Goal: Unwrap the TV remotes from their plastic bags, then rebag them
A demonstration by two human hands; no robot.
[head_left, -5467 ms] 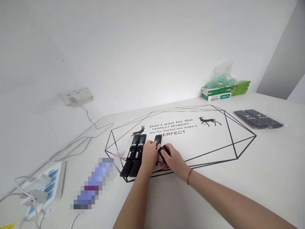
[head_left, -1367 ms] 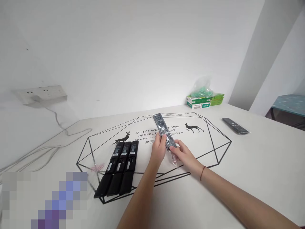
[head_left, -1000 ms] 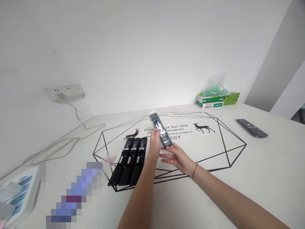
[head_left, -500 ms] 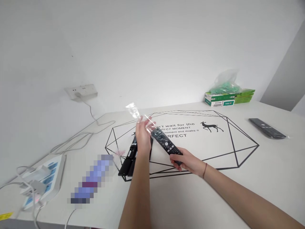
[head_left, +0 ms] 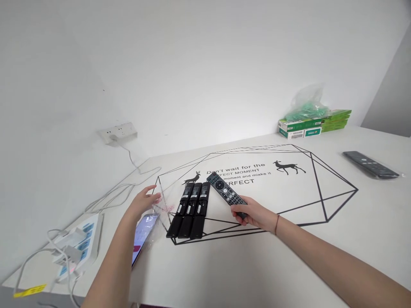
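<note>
My right hand point(head_left: 245, 212) grips the lower end of a dark remote control point(head_left: 224, 190), its buttons facing up. Off to the left, my left hand point(head_left: 144, 202) has its fingers apart, above a clear plastic sleeve point(head_left: 156, 220) with reddish print. That sleeve lies on the table, partly over a phone point(head_left: 143, 235) with a lit bluish screen. Between my hands, three black remote controls point(head_left: 189, 209) lie side by side, face down, with their battery bays uncovered.
A white power strip point(head_left: 93, 239) with plugs and cables is at the left, below a wall socket point(head_left: 118, 133). Green-and-white boxes point(head_left: 300, 128) with a clear bag point(head_left: 308, 107) on top stand against the wall. A wrapped remote point(head_left: 369, 164) lies at far right.
My left hand has pulled the clear sleeve off the remote and moved left and down, leaving the sleeve near the phone. The right hand still holds the remote, now bare.
</note>
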